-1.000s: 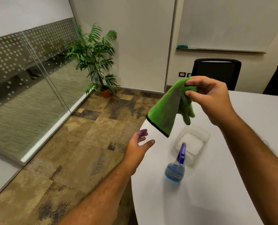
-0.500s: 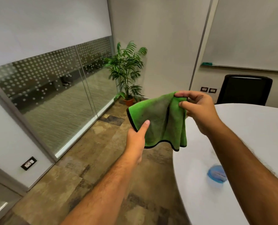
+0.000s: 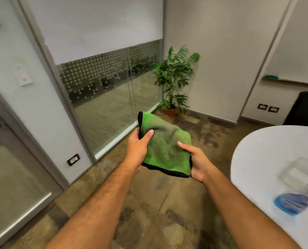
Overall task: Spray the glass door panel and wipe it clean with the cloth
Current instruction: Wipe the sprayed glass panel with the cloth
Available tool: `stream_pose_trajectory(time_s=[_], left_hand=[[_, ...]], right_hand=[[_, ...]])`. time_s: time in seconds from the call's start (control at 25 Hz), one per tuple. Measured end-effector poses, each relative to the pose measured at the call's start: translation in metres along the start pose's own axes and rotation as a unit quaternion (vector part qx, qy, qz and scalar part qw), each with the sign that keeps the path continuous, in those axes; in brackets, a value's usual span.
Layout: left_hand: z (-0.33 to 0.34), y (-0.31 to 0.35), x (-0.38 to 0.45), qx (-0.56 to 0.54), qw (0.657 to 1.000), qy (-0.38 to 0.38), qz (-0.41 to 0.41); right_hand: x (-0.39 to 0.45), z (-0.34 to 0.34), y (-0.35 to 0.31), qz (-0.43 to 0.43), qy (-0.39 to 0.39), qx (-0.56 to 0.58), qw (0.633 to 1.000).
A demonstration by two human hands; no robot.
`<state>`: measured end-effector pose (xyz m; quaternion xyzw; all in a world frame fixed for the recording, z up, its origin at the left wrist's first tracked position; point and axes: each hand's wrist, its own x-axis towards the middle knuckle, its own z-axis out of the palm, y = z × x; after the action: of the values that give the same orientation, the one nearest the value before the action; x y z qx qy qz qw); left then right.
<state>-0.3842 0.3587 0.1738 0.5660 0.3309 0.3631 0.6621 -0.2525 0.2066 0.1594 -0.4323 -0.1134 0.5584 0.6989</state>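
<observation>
Forearms reaching in from 6 o'clock; left hand (image 3: 138,150) and right hand (image 3: 197,161) each pinch a side of the green cloth (image 3: 165,147) at centre; spray bottle (image 3: 293,200) on table (image 3: 257,159) at 4 o'clock; glass door panel (image 3: 11,177) at 9 o'clock

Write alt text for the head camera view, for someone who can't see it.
Both hands, left hand and right hand, hold a green cloth above the floor, facing a glass panel. A blue spray bottle stands on the white table at right.
</observation>
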Motion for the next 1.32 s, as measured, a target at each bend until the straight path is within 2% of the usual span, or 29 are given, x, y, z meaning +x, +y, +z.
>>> stream_pose_trajectory(time_s=[0.24, 0.32, 0.44, 0.52, 0.76, 0.92, 1.12, 1.32], left_hand=[[-0.167, 0.0, 0.011, 0.069, 0.983, 0.172, 0.0], [-0.239, 0.003, 0.017, 0.063, 0.967, 0.247, 0.019], [-0.283, 0.017, 0.025, 0.09, 0.961, 0.259, 0.03], [-0.347, 0.032, 0.039, 0.11, 0.945, 0.306, 0.038], [-0.489, 0.084, 0.059, 0.164, 0.91, 0.376, 0.062], [-0.574, 0.118, 0.052, 0.231, 0.853, 0.457, 0.105], [-0.69, 0.175, 0.029, 0.317, 0.767, 0.538, 0.148], [-0.804, 0.239, 0.013, 0.381, 0.714, 0.552, 0.203]], right_hand=[[0.064, 0.124, 0.05, 0.052, -0.064, -0.039, 0.996], [0.102, 0.182, 0.086, 0.114, -0.112, -0.037, 0.986], [0.136, 0.219, 0.105, 0.115, -0.141, -0.026, 0.983], [0.173, 0.275, 0.136, 0.14, -0.176, -0.036, 0.974], [0.273, 0.435, 0.196, 0.143, -0.226, -0.063, 0.961], [0.309, 0.545, 0.234, 0.161, -0.285, -0.066, 0.943], [0.314, 0.687, 0.273, 0.109, -0.307, -0.034, 0.945], [0.303, 0.814, 0.318, 0.033, -0.348, -0.025, 0.937]])
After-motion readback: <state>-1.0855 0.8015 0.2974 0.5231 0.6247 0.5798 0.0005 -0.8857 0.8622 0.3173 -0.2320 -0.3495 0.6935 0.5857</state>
